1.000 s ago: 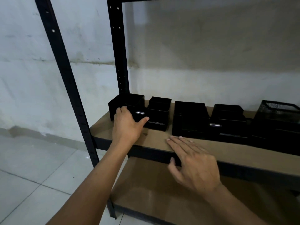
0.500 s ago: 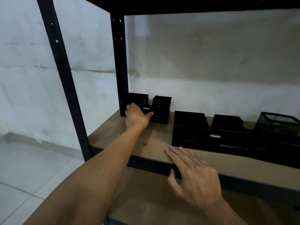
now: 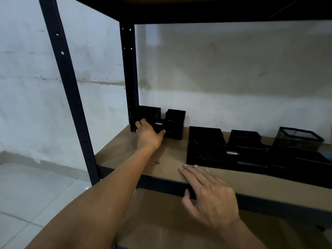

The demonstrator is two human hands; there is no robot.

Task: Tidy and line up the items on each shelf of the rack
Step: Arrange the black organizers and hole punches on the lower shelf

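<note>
— corner organizer (image 3: pixel 172 123), where does it stand?
— at the back left corner of the middle shelf (image 3: pixel 125 150), close against the rear post (image 3: pixel 129 69) and near the wall (image 3: pixel 233 69). it is black, with an open box on the left, a stepped box on the right and a small shiny roller (image 3: pixel 159 123) between them.
— and your left hand (image 3: pixel 148 136)?
— it holds the organizer from the front. the fingers (image 3: pixel 142 123) are curled over the front wall of the left box, and the thumb is stretched to the right, touching the low part of the stepped box.
— what about your right hand (image 3: pixel 210 193)?
— it lies flat on the front edge of the same shelf. its fingers are straight and a little apart on the board, the thumb is on the dark front beam, and it holds nothing.
— what else stands there?
— a second organizer (image 3: pixel 206 146) of the same kind is just beyond your right fingertips, nearer the front and well apart from the first. a mesh basket (image 3: pixel 298 139) is to its right; whether they touch, i cannot tell. a lower shelf (image 3: pixel 161 221) shows under your arms.
</note>
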